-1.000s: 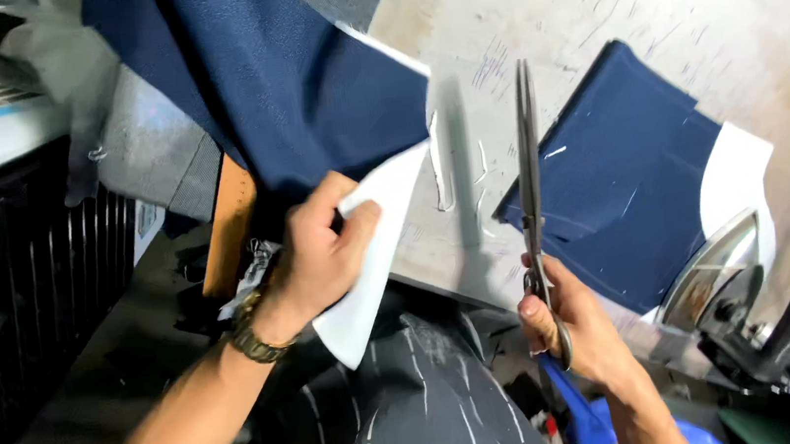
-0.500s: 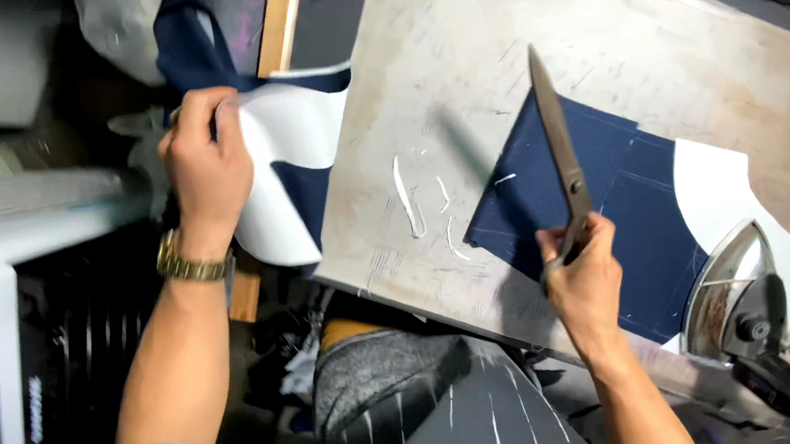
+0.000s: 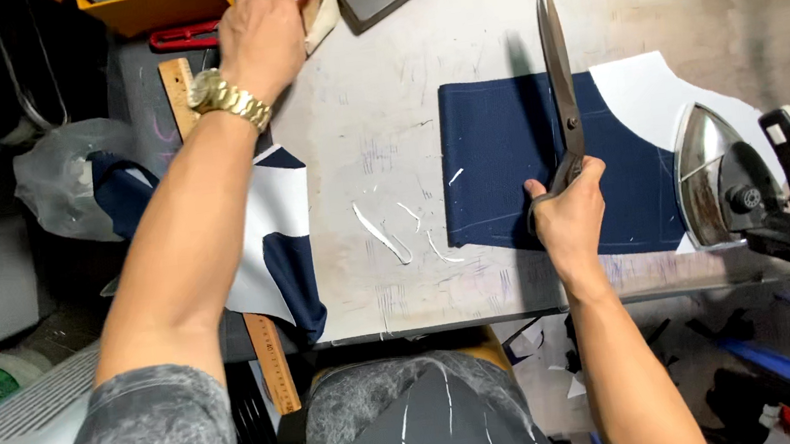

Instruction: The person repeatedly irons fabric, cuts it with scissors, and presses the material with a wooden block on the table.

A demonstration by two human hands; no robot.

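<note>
1. right hand (image 3: 570, 217), centre right of the frame: closed around the dark handles of long steel tailor's scissors (image 3: 559, 84), whose shut blades point toward the top of the frame.
2. scissors lie over a rectangular navy blue fabric piece (image 3: 498, 170) spread flat on the scuffed grey desk (image 3: 372, 106); a white paper pattern piece (image 3: 643, 94) shows at its right edge.
3. left hand (image 3: 259, 29), upper left, wearing a gold metal wristwatch (image 3: 224, 98): reaches to the desk's far edge beside a yellow tray (image 3: 162, 3); whether it grips anything cannot be told.
4. metal flat iron with black handle (image 3: 747, 182) lies at the right.
5. navy and white cloth (image 3: 278, 235) hangs off the desk's left edge over a wooden ruler (image 3: 272, 360).
</note>
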